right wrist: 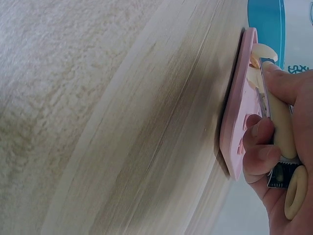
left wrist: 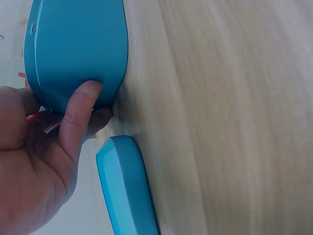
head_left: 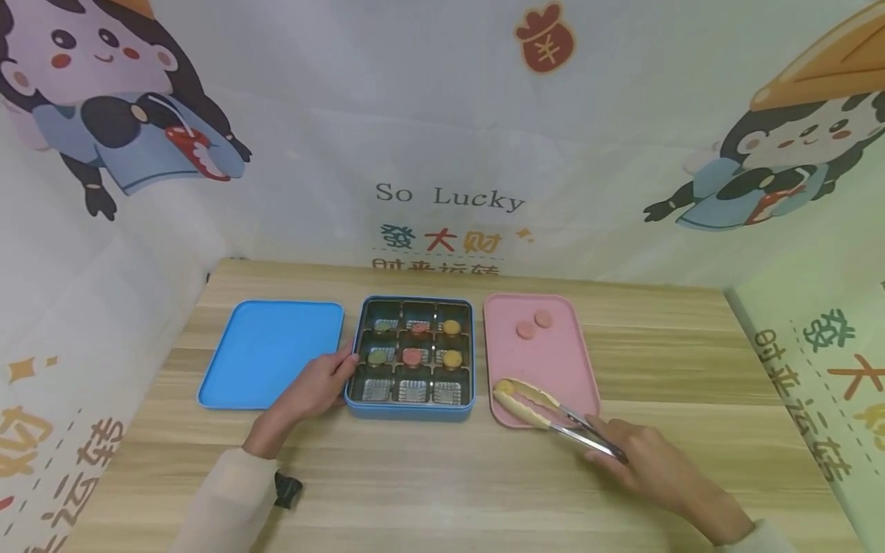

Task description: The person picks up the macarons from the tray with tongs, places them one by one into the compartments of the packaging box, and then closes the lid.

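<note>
My left hand (head_left: 319, 386) grips the near left side of a blue square box (head_left: 415, 412); its thumb (left wrist: 80, 112) lies along the outer wall. Inside, a divided dark tray (head_left: 432, 369) holds small round biscuits: green (head_left: 377, 358), pink (head_left: 412, 356) and yellow (head_left: 452, 359) ones in the back and middle rows. My right hand (head_left: 653, 465) grips metal tongs (head_left: 588, 439) with cream-coloured tips. Between those tips, over the near left part of a pink tray (head_left: 546, 369), is a yellow biscuit (head_left: 506, 386). Two pink biscuits (head_left: 525, 330) lie toward the tray's far end.
A bright blue lid (head_left: 273, 353) lies flat on the wooden table (head_left: 664, 353), left of the box. Printed cloth (head_left: 442, 138) walls in the back and sides. A small black object (head_left: 287, 490) shows beside the left sleeve.
</note>
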Tool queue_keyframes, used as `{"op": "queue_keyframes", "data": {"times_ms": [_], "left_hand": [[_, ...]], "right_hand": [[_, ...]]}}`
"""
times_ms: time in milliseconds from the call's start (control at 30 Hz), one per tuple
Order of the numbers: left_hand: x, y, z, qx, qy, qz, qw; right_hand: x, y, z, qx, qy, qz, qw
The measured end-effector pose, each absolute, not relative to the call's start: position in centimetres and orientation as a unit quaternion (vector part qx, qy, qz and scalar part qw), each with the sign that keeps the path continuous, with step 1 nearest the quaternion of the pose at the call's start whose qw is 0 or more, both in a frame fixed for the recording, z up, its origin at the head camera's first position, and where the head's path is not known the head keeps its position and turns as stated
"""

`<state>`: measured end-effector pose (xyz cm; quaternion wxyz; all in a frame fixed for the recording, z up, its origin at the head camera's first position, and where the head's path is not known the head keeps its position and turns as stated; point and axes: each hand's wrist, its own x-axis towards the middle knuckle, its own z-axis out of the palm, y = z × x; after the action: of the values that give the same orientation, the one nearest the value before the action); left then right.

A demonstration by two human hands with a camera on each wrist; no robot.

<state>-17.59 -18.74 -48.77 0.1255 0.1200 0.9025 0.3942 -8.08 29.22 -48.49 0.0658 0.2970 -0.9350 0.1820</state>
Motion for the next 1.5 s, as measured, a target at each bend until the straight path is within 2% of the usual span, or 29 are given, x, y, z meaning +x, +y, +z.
{"op": "queue_keyframes", "data": {"times_ms": [700,1267,1500], "left_hand": [[-17.6,-18.8,-48.8,0.124,0.903,0.393,0.121],[-17.6,-18.9,-48.7,0.131,0.908,0.382,0.114],[-17.5,-18.7,-48.7,0.119,0.907,0.387,0.112]], "right_hand": [[-9.2,29.0,-46.7,0.313,-0.927,0.184,0.090],[-10.8,26.3,-45.2,0.372,-0.904,0.168,0.127],[-11.3,24.9,-44.8,0.398,-0.895,0.168,0.113]]}}
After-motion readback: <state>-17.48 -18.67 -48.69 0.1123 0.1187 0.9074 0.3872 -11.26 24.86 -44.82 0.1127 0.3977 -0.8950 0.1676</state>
